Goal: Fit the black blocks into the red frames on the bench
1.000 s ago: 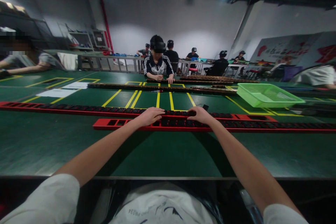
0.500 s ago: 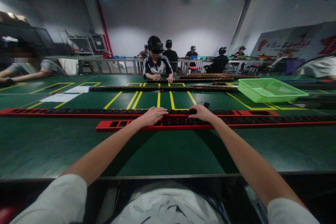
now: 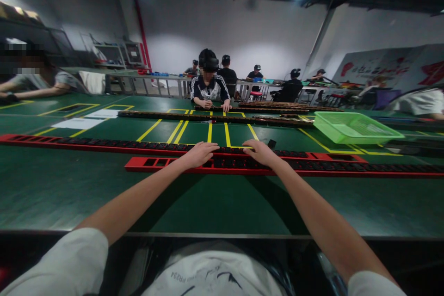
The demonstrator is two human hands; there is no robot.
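Two long red strips lie across the green table, one behind the other, with black square pieces seated in their slots. My left hand lies over the far red strip and the near red strip, its fingers stretched to the right. Opposite it, my right hand rests on the strips, fingers reaching left and slightly bent. Between the hands, black squares show in the near strip. A loose black piece sits just behind my right hand. Nothing shows held in either hand, though the fingertips are small.
A green basket stands at the back right. Dark long strips lie farther across the table, near white papers and yellow tape lines. A person works opposite; another person sits at the left.
My right hand has shifted a little left, and its fingers have straightened from a more curled shape. My left hand stays nearly in place. The view has tilted slightly.
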